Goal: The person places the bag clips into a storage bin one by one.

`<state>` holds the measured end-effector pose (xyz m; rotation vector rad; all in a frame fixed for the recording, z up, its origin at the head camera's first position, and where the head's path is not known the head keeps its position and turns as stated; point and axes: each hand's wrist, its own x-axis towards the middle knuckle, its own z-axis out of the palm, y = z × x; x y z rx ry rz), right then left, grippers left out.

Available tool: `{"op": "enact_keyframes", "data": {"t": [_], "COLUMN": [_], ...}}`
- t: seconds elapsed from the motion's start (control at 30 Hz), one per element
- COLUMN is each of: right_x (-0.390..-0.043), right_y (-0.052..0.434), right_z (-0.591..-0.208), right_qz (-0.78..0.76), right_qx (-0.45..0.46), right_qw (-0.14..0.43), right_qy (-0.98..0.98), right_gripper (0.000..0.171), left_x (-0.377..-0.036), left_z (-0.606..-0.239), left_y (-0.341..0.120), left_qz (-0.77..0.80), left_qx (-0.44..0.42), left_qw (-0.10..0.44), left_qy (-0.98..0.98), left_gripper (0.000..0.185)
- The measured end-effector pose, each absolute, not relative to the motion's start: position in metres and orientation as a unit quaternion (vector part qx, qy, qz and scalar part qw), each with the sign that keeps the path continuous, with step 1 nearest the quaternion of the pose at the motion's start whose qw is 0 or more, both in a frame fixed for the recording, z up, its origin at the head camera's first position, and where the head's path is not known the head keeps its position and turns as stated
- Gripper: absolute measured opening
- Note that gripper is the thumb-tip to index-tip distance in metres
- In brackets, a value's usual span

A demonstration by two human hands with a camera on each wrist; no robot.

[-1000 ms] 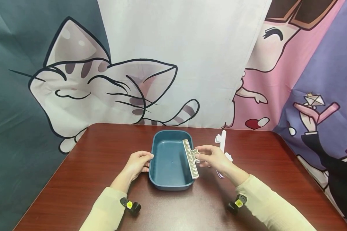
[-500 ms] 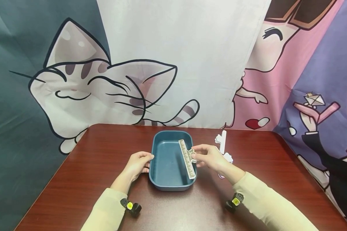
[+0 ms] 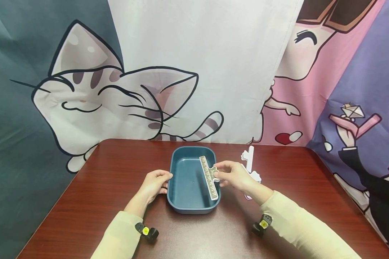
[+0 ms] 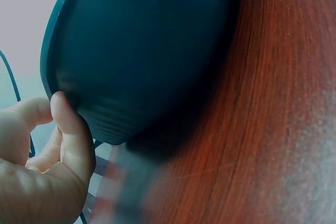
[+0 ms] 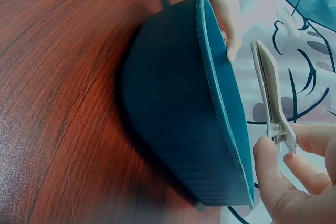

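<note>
A blue rectangular bin (image 3: 186,180) stands on the table. My left hand (image 3: 153,183) grips its left rim, and in the left wrist view the thumb and fingers pinch the edge of the bin (image 4: 142,51). Between thumb and fingers, my right hand (image 3: 236,177) holds a long pale clip (image 3: 209,178) by its handle end. The clip's long bar, printed with a ruler-like pattern, is over the right part of the bin. In the right wrist view the clip (image 5: 270,82) is apart from the bin's rim, its jaws closed together.
Right of the bin lies a white clip (image 3: 250,159) on the dark red wooden table (image 3: 295,187). Another white clip (image 3: 255,176), with a purple edge, is partly hidden behind the right hand. A cartoon-printed cloth (image 3: 246,54) hangs behind the table.
My right hand has carried the clip a short way left, from over the bin's right rim to inside its outline. The left hand and bin have hardly moved.
</note>
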<state>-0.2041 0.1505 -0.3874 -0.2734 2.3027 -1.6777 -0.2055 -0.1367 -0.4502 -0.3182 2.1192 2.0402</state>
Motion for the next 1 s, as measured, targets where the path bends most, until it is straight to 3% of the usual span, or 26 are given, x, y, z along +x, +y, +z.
{"op": "enact_keyframes", "data": {"t": [1.0], "right_x": [-0.214], "right_y": [0.136], "right_z": [-0.387], "right_qz": [-0.563], "right_qx": [-0.119], "right_qw": [0.139], "right_qy": [0.806], "right_gripper": [0.038], "left_x": [-0.201], "left_z": [-0.448], "left_y": [-0.136], "left_qz": [0.687], "left_qx": [-0.107], "left_qw": [0.081], "left_qy": [0.714], "left_gripper": [0.024]}}
